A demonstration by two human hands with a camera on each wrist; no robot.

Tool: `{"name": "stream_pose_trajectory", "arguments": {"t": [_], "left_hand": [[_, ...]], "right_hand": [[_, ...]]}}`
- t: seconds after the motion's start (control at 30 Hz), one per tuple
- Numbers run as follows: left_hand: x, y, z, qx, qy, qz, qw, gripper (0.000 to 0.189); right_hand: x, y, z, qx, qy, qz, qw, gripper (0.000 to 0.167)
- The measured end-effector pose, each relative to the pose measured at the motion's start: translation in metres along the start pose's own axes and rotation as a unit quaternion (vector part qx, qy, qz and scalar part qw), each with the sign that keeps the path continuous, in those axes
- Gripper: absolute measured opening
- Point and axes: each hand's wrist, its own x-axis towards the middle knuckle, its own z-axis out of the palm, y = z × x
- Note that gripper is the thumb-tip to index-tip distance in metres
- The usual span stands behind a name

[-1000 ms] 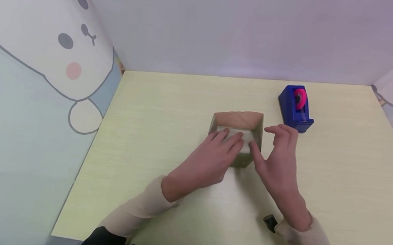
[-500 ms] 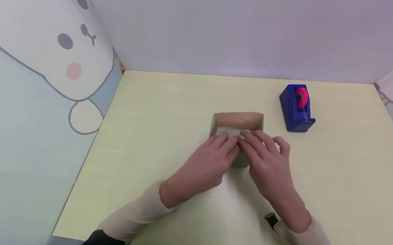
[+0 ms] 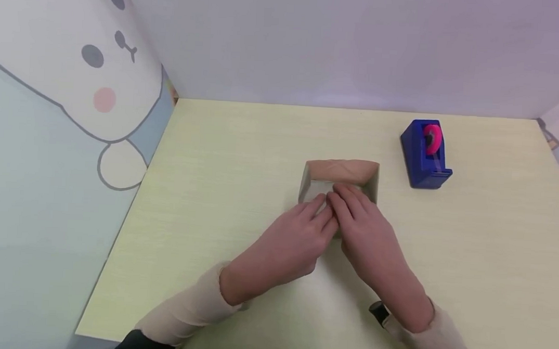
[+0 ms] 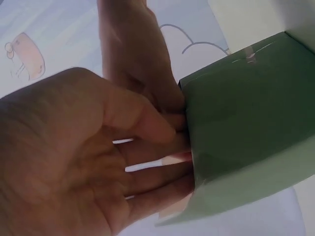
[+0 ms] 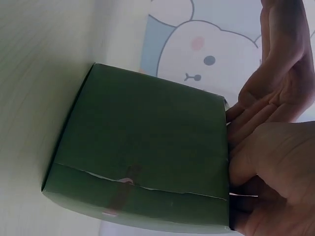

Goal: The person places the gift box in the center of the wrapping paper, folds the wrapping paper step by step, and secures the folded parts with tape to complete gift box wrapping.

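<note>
Green paper box (image 3: 342, 171), mouth upward, stands on the table (image 3: 215, 151) straight ahead of left hand (image 3: 293, 240) and right hand (image 3: 368, 238), neither nearer; both converge on its near rim, fingers bunched together and reaching over, though whether they pinch it cannot be told; blue tape dispenser (image 3: 422, 167) sits to its right.

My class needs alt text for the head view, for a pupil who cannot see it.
A person's left hand and right hand meet over the near part of an open box on a pale table. A blue tape dispenser with a pink roll stands to the right, beyond the hands. A cartoon face shows at the left.
</note>
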Motion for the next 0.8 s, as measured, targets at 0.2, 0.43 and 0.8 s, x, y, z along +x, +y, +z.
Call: {"name": "stream_pose_trajectory", "arguments": {"t": [0.2,0.43,0.8], "left_hand": [[-0.007,-0.030,-0.007,-0.123,0.179,-0.016,0.9759,0.022],[-0.024,-0.036,0.009,-0.146,0.180,-0.178,0.9564,0.002],[-0.018,-0.022,0.038,-0.158,0.105,-0.215,0.9579,0.029]], "right_hand": [[0.002,0.000,0.001,-0.004,-0.006,0.006,1.0000,0.058],[0.003,0.002,0.001,-0.009,-0.007,0.002,0.9999,0.060],[0.003,0.003,0.000,-0.008,0.001,-0.003,1.0000,0.047]]}}
